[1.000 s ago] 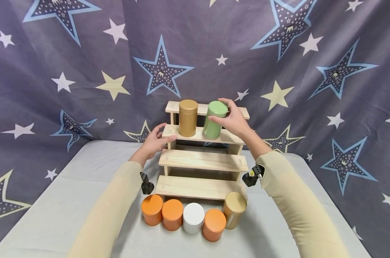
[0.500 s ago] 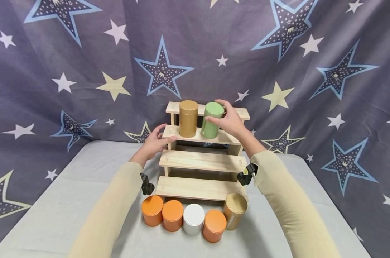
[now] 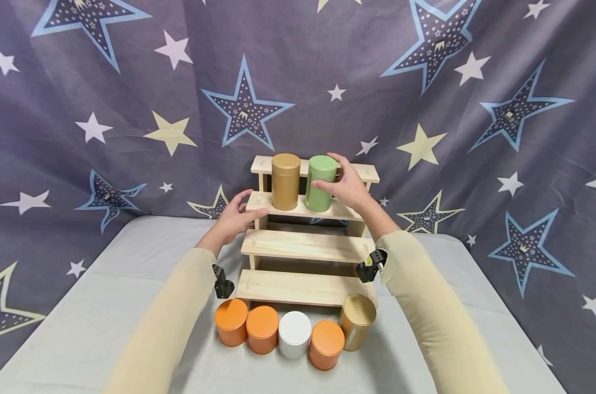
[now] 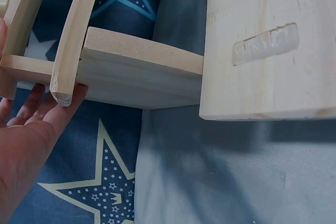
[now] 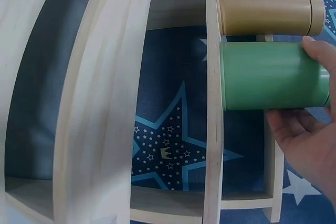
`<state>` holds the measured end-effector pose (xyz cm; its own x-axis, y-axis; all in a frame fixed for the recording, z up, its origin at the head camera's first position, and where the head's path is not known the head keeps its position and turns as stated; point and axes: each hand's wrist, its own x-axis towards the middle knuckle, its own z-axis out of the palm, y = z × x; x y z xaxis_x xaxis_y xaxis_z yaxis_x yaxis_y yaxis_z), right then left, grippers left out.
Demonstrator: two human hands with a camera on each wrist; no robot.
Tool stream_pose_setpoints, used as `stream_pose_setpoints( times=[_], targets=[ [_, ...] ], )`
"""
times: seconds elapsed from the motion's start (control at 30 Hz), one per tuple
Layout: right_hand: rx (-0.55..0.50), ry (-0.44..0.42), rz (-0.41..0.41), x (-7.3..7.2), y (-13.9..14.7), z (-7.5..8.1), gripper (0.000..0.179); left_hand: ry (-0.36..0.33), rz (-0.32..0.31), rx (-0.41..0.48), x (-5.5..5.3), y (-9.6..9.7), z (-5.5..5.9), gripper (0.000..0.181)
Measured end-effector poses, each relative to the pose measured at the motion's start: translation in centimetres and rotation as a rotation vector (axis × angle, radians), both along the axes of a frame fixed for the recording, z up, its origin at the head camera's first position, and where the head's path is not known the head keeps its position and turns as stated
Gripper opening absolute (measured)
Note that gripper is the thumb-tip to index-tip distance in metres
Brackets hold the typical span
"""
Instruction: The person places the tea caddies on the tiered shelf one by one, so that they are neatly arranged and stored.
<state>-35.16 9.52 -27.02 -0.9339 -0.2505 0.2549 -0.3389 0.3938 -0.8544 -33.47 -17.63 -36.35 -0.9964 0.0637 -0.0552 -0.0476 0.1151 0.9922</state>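
Observation:
A green canister [image 3: 319, 200] stands upright on the second-highest step of a tiered wooden display rack [image 3: 307, 244]. My right hand [image 3: 351, 189] grips it from the right near the lid, thumb in front and fingers behind. In the right wrist view, the canister's base [image 5: 226, 77] meets the step. Just left of it stands a tall gold canister [image 3: 285, 183], a narrow gap between them. My left hand [image 3: 232, 220] holds the left end of that same step, its thumb at the step's front; in the left wrist view the fingers [image 4: 63, 111] reach beneath the wood.
In front of the rack, on the grey cloth [image 3: 115, 290], stand orange tins [image 3: 231, 323], a white tin [image 3: 295, 336] and another gold canister [image 3: 358, 323] at the right end. A star-patterned curtain [image 3: 298, 71] hangs close behind the rack.
My right hand has shifted the green canister left, closer to the gold one, and it has gone from slightly tilted to upright. My left hand stays at the rack's left side.

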Motion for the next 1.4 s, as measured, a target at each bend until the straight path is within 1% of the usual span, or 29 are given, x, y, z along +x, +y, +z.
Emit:
stream_pose_setpoints(
  times=[0.33, 0.7, 0.87, 1.1, 1.27, 1.4],
  targets=[
    [0.000, -0.020, -0.007, 0.3, 0.1, 0.0, 0.083, 0.005, -0.001, 0.001, 0.1, 0.1, 0.0, 0.087],
    [0.003, 0.016, -0.034, 0.6, -0.3, 0.0, 0.082, 0.017, -0.002, -0.005, 0.0, 0.0, -0.1, 0.089],
    [-0.002, 0.006, -0.039, 0.8, -0.5, 0.1, 0.085, 0.015, 0.007, -0.007, -0.2, -0.1, -0.2, 0.087],
    [-0.022, -0.008, -0.057, 1.0, -0.2, -0.4, 0.088, 0.018, 0.000, -0.014, -0.1, -0.1, -0.2, 0.088],
    [-0.029, -0.003, -0.066, 1.3, 0.5, -0.9, 0.084, 0.009, 0.006, -0.015, -0.1, 0.0, -0.2, 0.087],
    [-0.011, 0.003, -0.062, 1.8, 1.2, -1.2, 0.078, 0.009, 0.001, -0.016, 0.0, 0.0, -0.1, 0.089]
  ],
)
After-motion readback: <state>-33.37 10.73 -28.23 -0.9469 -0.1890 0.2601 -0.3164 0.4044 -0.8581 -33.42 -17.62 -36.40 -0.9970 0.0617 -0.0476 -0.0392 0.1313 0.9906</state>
